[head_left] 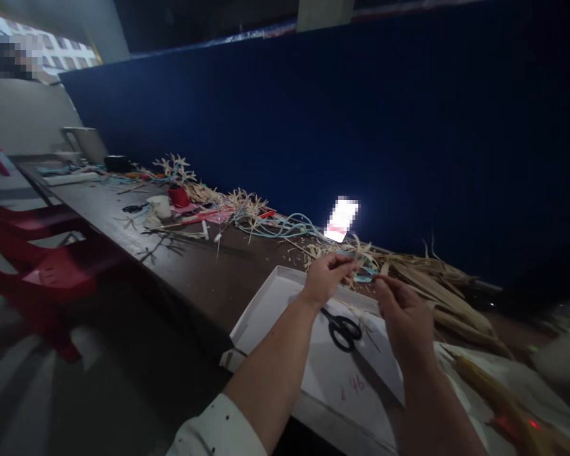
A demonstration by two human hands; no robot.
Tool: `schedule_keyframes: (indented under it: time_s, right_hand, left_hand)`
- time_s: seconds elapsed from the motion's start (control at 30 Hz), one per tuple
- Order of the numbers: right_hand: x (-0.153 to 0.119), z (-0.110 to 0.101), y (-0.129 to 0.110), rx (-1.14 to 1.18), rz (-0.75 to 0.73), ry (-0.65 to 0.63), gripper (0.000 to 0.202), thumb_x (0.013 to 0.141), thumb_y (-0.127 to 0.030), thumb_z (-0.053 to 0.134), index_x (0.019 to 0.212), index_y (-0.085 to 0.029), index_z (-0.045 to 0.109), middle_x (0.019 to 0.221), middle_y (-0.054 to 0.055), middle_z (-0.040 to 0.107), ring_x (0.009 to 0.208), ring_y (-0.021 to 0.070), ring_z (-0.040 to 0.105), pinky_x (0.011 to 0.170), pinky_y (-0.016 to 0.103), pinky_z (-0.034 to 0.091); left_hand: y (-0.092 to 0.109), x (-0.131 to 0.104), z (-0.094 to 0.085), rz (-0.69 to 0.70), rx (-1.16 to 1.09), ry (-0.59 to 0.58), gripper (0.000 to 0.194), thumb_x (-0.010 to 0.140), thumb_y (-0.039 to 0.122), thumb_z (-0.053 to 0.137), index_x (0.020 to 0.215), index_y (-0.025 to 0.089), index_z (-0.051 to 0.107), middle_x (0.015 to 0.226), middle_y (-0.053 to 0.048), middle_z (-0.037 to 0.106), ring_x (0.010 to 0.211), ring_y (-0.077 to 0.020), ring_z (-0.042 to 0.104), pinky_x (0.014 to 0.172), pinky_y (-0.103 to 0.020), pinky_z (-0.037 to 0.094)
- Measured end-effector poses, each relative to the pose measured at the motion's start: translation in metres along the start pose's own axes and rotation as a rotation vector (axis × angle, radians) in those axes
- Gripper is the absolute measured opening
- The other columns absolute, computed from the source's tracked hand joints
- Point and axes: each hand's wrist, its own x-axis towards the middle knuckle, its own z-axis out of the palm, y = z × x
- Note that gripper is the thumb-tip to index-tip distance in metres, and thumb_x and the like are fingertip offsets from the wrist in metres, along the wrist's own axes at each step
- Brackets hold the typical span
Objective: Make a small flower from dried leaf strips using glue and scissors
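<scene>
My left hand [323, 278] is raised over the far edge of a shallow white box [308, 373], thumb and fingers pinched together. Facing it, my right hand [407, 313] is also closed in a pinch. Whatever the fingertips hold is too small and blurred to make out. Something light blue [365, 277] shows between the hands; whether either one touches it is unclear. Below them, black-handled scissors [344, 330] lie in the box, blades partly hidden by my left wrist. Thin dried stems [368, 320] lie beside the scissors.
Dried husk strips [449, 294] spread along the back right. A lit phone [341, 221] leans near the blue partition [266, 126]. A yellow tool with a red light [494, 389] lies at right. Leftward are pale blue cords [285, 227], a red spool [178, 196] and a red chair [52, 272].
</scene>
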Motion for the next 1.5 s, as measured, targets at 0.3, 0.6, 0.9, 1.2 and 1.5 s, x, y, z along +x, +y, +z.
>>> schedule_keyframes:
  time_s: [0.3,0.6,0.9,1.2,1.5]
  right_hand:
    - [-0.007,-0.002,-0.007,-0.518,-0.024,-0.642,0.048,0.073,-0.044,0.063,0.116,-0.026,0.055,0.083,0.000,0.068,0.068,0.0174,0.061,0.063,0.028,0.041]
    - [-0.011,-0.003,-0.003,-0.730,-0.061,-0.803,0.041,0.072,-0.029,0.059,0.114,-0.028,0.059,0.087,0.002,0.068,0.079,0.0201,0.062,0.062,0.027,0.035]
    - [-0.014,-0.003,-0.010,-0.694,-0.075,-0.764,0.042,0.069,-0.024,0.056,0.110,-0.022,0.064,0.090,0.007,0.068,0.078,0.0215,0.063,0.067,0.028,0.040]
    - [0.001,-0.010,-0.006,-0.096,0.300,-0.516,0.048,0.067,-0.029,0.060,0.113,-0.015,0.062,0.072,0.002,0.070,0.062,0.0176,0.063,0.055,0.026,0.046]
    - [0.002,-0.010,-0.012,0.114,0.021,-0.251,0.050,0.071,-0.035,0.067,0.118,-0.021,0.061,0.095,0.006,0.069,0.080,0.0191,0.063,0.062,0.028,0.049]
  left_hand:
    - [0.006,0.007,-0.007,0.087,-0.071,0.351,0.025,0.067,0.030,0.067,0.084,0.011,0.065,0.071,-0.003,0.066,0.057,-0.0075,0.054,0.047,-0.017,0.038]
    - [0.004,0.007,-0.007,0.096,-0.046,0.365,0.027,0.067,0.033,0.068,0.085,0.012,0.066,0.071,-0.003,0.066,0.057,-0.0077,0.053,0.048,-0.017,0.039]
    - [0.000,0.008,-0.010,0.178,0.117,0.385,0.022,0.074,0.029,0.061,0.089,0.013,0.064,0.077,-0.005,0.068,0.056,-0.0081,0.054,0.046,-0.017,0.039]
    - [-0.010,0.010,-0.016,0.332,0.335,0.393,0.023,0.079,0.032,0.057,0.093,0.016,0.064,0.074,-0.003,0.064,0.059,-0.0100,0.056,0.051,-0.019,0.042]
    - [-0.010,0.005,-0.017,0.409,0.465,0.278,0.018,0.081,0.023,0.053,0.094,0.017,0.064,0.083,-0.005,0.066,0.059,-0.0101,0.058,0.063,-0.022,0.046]
